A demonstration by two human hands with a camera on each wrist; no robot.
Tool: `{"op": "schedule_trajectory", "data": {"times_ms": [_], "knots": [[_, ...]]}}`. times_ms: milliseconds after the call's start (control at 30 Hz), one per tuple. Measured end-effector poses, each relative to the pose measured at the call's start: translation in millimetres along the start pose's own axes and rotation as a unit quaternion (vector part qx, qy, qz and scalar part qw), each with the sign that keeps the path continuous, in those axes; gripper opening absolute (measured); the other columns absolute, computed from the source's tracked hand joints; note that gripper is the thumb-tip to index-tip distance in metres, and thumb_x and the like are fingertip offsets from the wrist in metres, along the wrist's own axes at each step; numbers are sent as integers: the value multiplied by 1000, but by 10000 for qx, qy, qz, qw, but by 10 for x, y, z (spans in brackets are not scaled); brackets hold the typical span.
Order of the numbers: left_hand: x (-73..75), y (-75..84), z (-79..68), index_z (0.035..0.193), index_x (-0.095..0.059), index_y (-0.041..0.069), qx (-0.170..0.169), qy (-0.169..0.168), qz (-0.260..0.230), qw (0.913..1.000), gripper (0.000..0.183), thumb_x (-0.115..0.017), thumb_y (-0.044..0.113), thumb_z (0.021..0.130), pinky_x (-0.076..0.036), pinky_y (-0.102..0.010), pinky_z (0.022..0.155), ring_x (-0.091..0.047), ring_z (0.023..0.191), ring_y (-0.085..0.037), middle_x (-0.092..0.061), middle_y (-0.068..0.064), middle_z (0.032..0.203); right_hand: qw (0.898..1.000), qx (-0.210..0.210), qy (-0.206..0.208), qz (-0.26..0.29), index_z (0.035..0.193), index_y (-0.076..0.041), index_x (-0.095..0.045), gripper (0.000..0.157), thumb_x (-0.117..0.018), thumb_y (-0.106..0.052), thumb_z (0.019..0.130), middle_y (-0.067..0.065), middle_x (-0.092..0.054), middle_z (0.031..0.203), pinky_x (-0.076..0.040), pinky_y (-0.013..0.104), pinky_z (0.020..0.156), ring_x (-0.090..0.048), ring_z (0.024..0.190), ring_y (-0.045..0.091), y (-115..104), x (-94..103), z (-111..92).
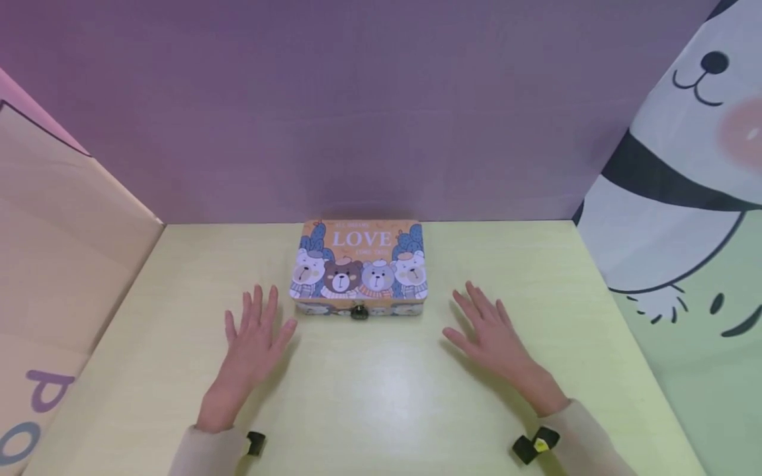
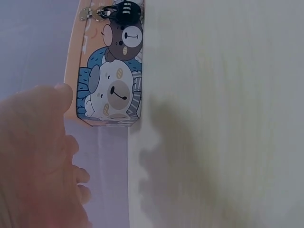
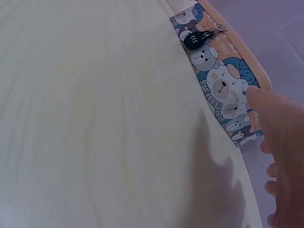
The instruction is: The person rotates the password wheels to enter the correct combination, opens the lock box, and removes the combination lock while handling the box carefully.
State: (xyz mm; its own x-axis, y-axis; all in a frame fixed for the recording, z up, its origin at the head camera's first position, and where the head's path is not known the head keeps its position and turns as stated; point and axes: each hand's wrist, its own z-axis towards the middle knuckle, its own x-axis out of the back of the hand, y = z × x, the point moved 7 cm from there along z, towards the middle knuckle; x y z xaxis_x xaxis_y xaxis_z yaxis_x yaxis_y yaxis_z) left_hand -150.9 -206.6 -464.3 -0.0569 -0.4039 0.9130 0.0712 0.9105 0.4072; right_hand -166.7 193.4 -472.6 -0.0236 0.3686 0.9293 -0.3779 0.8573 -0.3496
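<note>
A tin box (image 1: pixel 358 264) with printed bears and the word LOVE lies with its lid down at the table's back edge. From the clasp on its front hangs a small black combination padlock (image 1: pixel 359 312), its number dials visible in the left wrist view. My left hand (image 1: pixel 253 340) hovers to the left of the box, fingers spread and apart from it. On the other side, my right hand (image 1: pixel 491 334) is held over the table with straight fingers, also not touching the box. Neither hand holds anything.
The pale wooden table (image 1: pixel 369 390) meets a purple wall panel (image 1: pixel 369 119) right behind the box. A beige panel (image 1: pixel 65 238) bounds the left side, and a panda-printed panel (image 1: pixel 673 244) the right. Black wrist straps show at both cuffs.
</note>
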Motion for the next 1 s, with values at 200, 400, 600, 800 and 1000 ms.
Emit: {"op": "schedule_trajectory", "data": {"times_ms": [200, 400, 600, 800, 1000], "knots": [[-30, 31, -31, 157, -2, 8, -27, -146, -159, 9998, 74, -29, 53, 104, 11, -68, 112, 7, 147, -45, 4, -23, 162, 9998, 37, -89, 156, 154, -12, -30, 75, -54, -52, 96, 17, -16, 162, -11, 65, 116, -18, 147, 40, -59, -31, -17], [-44, 52, -49, 157, -4, 8, -51, -182, -205, 9996, 75, -30, 53, 104, 11, -68, 112, 7, 147, -44, 4, -22, 162, 9997, 94, -148, 142, 154, -11, -30, 75, -55, -52, 96, 18, -17, 162, -13, 65, 116, -18, 147, 39, -90, -67, -24], [-61, 74, -67, 157, -3, 9, -60, -238, -245, 9994, 74, -29, 53, 104, 10, -68, 112, 7, 147, -44, 4, -22, 162, 9996, 136, -184, 167, 154, -12, -30, 74, -53, -53, 96, 16, -16, 162, -13, 63, 117, -18, 147, 38, -131, -87, -30], [-99, 83, -80, 157, -3, 7, -76, -306, -391, 9987, 73, -29, 51, 104, 9, -68, 113, 8, 147, -44, 5, -22, 162, 9992, 171, -267, 226, 154, -13, -29, 74, -52, -53, 97, 15, -15, 162, -13, 62, 118, -18, 147, 37, -173, -122, -49], [-122, 102, -89, 157, -2, 7, -105, -330, -484, 9982, 74, -29, 51, 104, 8, -68, 113, 7, 147, -44, 5, -22, 162, 9988, 164, -367, 295, 155, -14, -29, 75, -51, -55, 96, 12, -13, 163, -11, 58, 119, -16, 148, 34, -202, -168, -71]]}}
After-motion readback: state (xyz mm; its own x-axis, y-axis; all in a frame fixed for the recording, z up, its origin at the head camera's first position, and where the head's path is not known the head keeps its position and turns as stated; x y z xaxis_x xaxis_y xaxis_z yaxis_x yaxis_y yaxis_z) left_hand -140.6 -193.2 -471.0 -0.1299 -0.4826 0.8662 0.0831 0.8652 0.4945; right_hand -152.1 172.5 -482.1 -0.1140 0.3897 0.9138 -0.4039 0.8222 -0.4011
